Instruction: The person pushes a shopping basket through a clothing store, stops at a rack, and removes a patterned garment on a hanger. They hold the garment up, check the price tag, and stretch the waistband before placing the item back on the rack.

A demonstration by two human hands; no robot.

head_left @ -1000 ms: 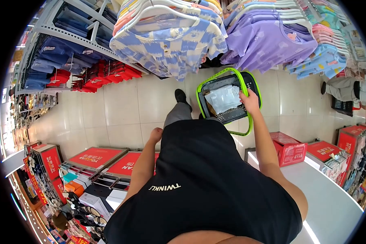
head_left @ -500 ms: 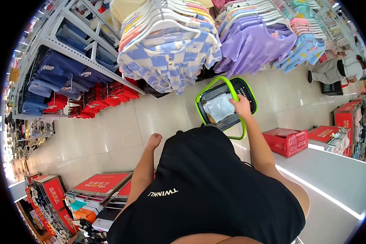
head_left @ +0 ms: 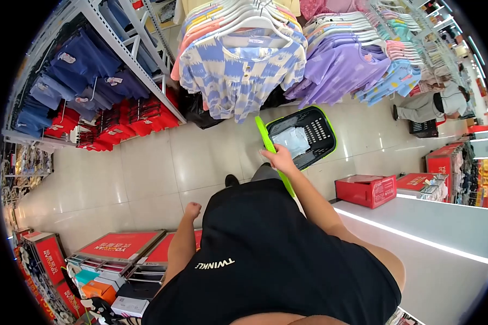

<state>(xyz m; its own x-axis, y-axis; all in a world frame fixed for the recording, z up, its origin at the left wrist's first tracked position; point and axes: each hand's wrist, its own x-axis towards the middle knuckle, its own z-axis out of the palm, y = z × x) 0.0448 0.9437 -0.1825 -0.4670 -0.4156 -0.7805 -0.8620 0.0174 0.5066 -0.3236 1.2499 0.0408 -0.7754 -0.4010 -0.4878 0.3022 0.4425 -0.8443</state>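
My right hand is wrapped round the green handle of a black shopping basket with a green rim. In the basket lies a pale, flat item in clear plastic packaging; what it is I cannot make out. My left hand hangs by my side with its fingers curled and nothing seen in them. It is above the tiled floor, near the red-topped display units. Ahead of the basket hang a blue-and-white checked top and purple tops on white hangers.
On the left a white metal rack holds folded-over blue garments and red packs. A red box stands beside a lit grey counter on the right. Farther off to the right a person has another black basket.
My right hand and the basket handle have swung left, tilting the handle over the basket's left side. My shoe has come into view. The racks have shifted slightly as my view moved.
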